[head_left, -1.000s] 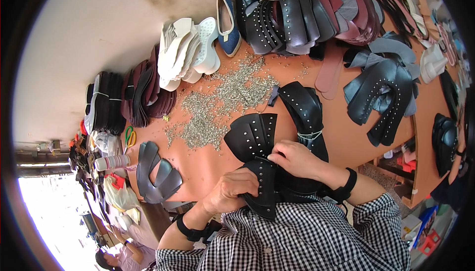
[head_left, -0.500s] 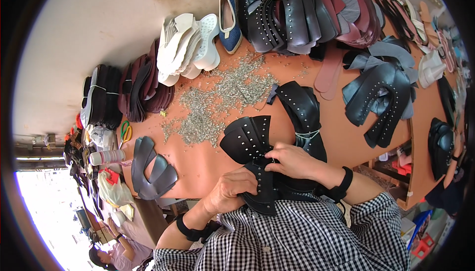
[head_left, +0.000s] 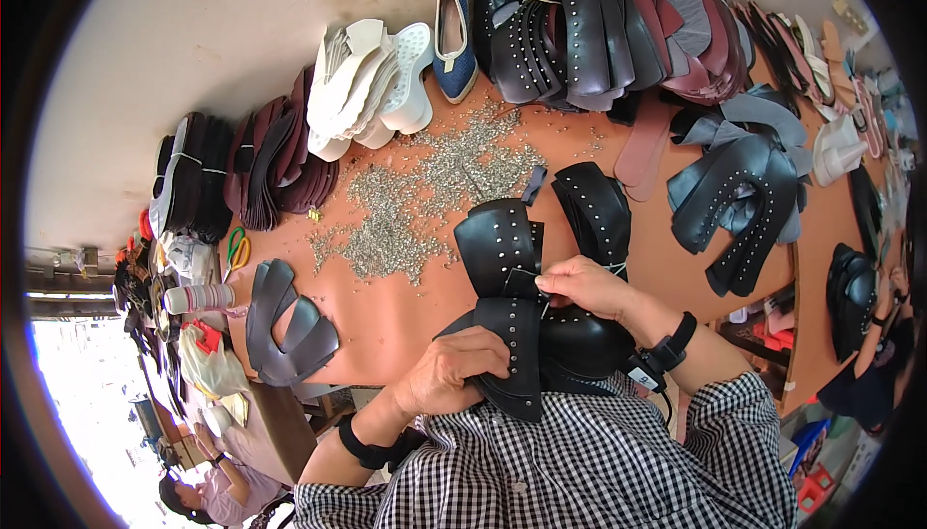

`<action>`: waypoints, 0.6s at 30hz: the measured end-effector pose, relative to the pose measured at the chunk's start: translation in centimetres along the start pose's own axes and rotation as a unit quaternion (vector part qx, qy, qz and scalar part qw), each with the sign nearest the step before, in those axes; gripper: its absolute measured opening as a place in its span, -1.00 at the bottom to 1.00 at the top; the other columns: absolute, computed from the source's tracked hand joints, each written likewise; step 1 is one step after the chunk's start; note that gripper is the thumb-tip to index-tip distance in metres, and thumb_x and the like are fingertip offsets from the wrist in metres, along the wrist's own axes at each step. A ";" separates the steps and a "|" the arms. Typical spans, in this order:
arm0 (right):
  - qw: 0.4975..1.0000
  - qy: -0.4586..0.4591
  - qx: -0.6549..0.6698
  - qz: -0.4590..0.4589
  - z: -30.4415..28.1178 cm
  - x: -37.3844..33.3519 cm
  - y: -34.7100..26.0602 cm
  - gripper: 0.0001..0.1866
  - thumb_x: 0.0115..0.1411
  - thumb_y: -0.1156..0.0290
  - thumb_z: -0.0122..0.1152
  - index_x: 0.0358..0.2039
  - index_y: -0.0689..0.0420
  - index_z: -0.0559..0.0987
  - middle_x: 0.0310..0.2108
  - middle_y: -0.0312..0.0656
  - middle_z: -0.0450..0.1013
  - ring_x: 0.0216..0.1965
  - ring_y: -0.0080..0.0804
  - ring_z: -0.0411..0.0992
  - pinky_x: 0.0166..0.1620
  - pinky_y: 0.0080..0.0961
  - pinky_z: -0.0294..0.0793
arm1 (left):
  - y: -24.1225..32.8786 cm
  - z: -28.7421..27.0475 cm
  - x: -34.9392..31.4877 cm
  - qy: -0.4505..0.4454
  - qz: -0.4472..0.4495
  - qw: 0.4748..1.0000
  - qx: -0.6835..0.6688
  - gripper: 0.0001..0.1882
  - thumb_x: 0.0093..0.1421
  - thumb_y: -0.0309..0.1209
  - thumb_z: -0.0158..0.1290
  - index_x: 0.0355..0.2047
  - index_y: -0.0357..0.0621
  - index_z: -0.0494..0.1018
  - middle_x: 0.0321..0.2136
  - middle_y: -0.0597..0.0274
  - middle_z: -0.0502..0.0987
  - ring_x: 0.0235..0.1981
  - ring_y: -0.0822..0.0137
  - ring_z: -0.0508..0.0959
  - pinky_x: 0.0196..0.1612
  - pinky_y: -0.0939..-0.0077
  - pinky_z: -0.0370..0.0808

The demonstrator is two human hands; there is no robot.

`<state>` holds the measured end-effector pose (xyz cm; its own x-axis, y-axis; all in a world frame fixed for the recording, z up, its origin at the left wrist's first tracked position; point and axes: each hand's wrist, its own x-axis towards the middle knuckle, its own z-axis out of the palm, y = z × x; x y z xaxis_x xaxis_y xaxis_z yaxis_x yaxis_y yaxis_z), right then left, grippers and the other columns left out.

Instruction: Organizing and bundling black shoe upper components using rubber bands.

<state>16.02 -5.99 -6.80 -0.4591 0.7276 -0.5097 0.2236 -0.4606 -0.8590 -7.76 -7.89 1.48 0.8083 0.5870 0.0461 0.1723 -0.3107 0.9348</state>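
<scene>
My left hand (head_left: 463,363) grips a folded black leather shoe-upper piece (head_left: 524,355) edged with a row of metal studs, close to my shirt. Its studded upper end (head_left: 497,235) stands over the table's near edge. At the fold, my right hand (head_left: 586,286) pinches a thin pale line that looks like a band; its far side is hidden. Under my right wrist lies another smooth black piece (head_left: 584,341). Just beyond, a banded bundle of studded black uppers (head_left: 591,206) rests on the table.
Loose metal studs (head_left: 386,225) cover the table's middle. Behind them stand white soles (head_left: 407,75), a blue shoe (head_left: 454,46) and stacked black uppers (head_left: 589,37). Grey-black straps (head_left: 290,326), green-handled scissors (head_left: 237,251) and a thread cone (head_left: 200,297) lie left. Other people sit at both sides.
My right hand has moved slightly right and up, drawing the thin pale line out from the leather. The studded upper end now stands higher and straighter. My left hand keeps its grip.
</scene>
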 end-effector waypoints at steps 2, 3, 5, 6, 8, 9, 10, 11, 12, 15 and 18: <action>0.987 0.009 0.149 0.063 0.0 0.4 0.5 -0.67 0.19 0.20 -0.02 -0.55 0.20 0.46 -0.61 -0.38 0.28 -0.54 -0.65 0.24 -0.43 -0.65 0.29 | 0.5 -0.6 0.3 -0.057 -0.020 0.997 -0.056 -0.64 -0.29 -0.65 0.09 -0.35 -0.28 0.44 -0.25 0.11 0.44 -0.25 0.14 0.48 -0.21 0.34 0.42; 0.985 0.008 0.161 0.069 0.1 0.6 0.5 -0.68 0.20 0.19 -0.03 -0.49 0.19 0.46 -0.57 -0.40 0.29 -0.52 -0.67 0.24 -0.42 -0.73 0.29 | 0.4 -0.6 0.3 -0.055 -0.019 0.997 -0.057 -0.64 -0.29 -0.65 0.09 -0.35 -0.28 0.44 -0.25 0.11 0.44 -0.25 0.14 0.48 -0.21 0.34 0.42; 0.982 0.010 0.170 0.078 0.1 0.8 0.8 -0.68 0.21 0.18 -0.03 -0.48 0.18 0.46 -0.56 -0.40 0.29 -0.52 -0.67 0.24 -0.42 -0.73 0.28 | -0.1 -0.4 0.4 0.029 -0.113 0.931 -0.345 -0.60 -0.02 -0.49 0.09 -0.14 -0.35 0.34 -0.09 0.07 0.37 -0.24 0.21 0.49 -0.20 0.37 0.44; 0.979 0.012 0.182 0.086 0.1 0.8 0.8 -0.68 0.21 0.17 -0.04 -0.47 0.16 0.47 -0.55 -0.40 0.30 -0.52 -0.68 0.23 -0.42 -0.73 0.28 | -0.3 -0.7 0.8 0.030 -0.112 0.931 -0.346 -0.60 -0.02 -0.49 0.09 -0.14 -0.35 0.34 -0.09 0.07 0.37 -0.24 0.21 0.49 -0.20 0.37 0.44; 0.979 0.013 0.187 0.076 0.2 0.6 0.6 -0.68 0.22 0.16 -0.04 -0.46 0.15 0.47 -0.55 -0.41 0.30 -0.53 -0.68 0.23 -0.42 -0.73 0.28 | -0.9 -1.2 2.0 0.115 -0.347 0.848 -0.384 -0.55 0.15 -0.36 -0.02 -0.04 -0.41 0.23 -0.02 0.05 0.32 -0.30 0.26 0.52 -0.29 0.44 0.49; 0.979 0.015 0.194 0.066 0.3 0.5 0.5 -0.68 0.22 0.16 -0.05 -0.46 0.15 0.47 -0.56 -0.41 0.30 -0.53 -0.68 0.23 -0.41 -0.73 0.28 | -1.6 -0.7 2.5 0.145 -0.368 0.861 -0.321 -0.63 0.18 -0.38 -0.07 -0.07 -0.40 0.29 -0.14 0.05 0.43 -0.44 0.30 0.55 -0.44 0.53 0.49; 0.979 0.014 0.194 0.066 0.3 0.6 0.8 -0.68 0.22 0.16 -0.05 -0.46 0.15 0.47 -0.56 -0.41 0.30 -0.53 -0.68 0.23 -0.41 -0.73 0.28 | -1.7 -0.6 3.0 0.146 -0.368 0.860 -0.321 -0.63 0.18 -0.38 -0.07 -0.07 -0.40 0.29 -0.14 0.05 0.43 -0.44 0.30 0.55 -0.44 0.53 0.49; 0.982 0.001 0.181 0.057 0.2 0.6 1.2 -0.69 0.23 0.16 -0.06 -0.45 0.14 0.47 -0.56 -0.42 0.30 -0.53 -0.68 0.22 -0.41 -0.72 0.27 | -1.9 -0.6 3.6 0.133 -0.390 0.888 -0.205 -0.67 0.15 -0.38 -0.03 -0.15 -0.37 0.34 -0.26 0.08 0.48 -0.49 0.33 0.54 -0.48 0.54 0.47; 0.984 -0.011 0.169 0.047 0.1 0.6 1.4 -0.69 0.23 0.17 -0.06 -0.44 0.14 0.47 -0.56 -0.43 0.30 -0.53 -0.69 0.22 -0.41 -0.72 0.27 | -2.0 -0.4 4.0 0.116 -0.405 0.903 -0.084 -0.72 0.11 -0.39 0.01 -0.22 -0.35 0.39 -0.38 0.10 0.53 -0.55 0.36 0.54 -0.52 0.54 0.46; 0.980 0.000 0.195 0.034 0.3 0.4 1.2 -0.67 0.24 0.16 -0.07 -0.43 0.15 0.48 -0.57 -0.43 0.31 -0.52 -0.68 0.24 -0.40 -0.73 0.25 | -3.1 0.7 4.8 0.132 -0.253 0.938 0.198 -0.81 0.01 -0.37 0.08 -0.41 -0.25 0.44 -0.66 0.12 0.49 -0.58 0.27 0.52 -0.50 0.48 0.43; 0.986 0.005 0.164 -0.005 0.2 -0.5 1.2 -0.73 0.20 0.27 0.00 -0.33 0.23 0.48 -0.54 -0.41 0.32 -0.48 -0.65 0.28 -0.36 -0.71 0.29 | -3.2 0.3 5.3 0.105 -0.311 0.937 0.122 -0.81 -0.07 -0.41 0.13 -0.49 -0.23 0.40 -0.64 0.08 0.45 -0.59 0.14 0.48 -0.49 0.41 0.42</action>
<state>16.30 -7.00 -7.54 -0.4505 0.7378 -0.5028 -0.0724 -0.5915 -0.8031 -3.83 -3.99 -1.40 0.3845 0.8374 -0.3885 0.7180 -0.0068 0.6960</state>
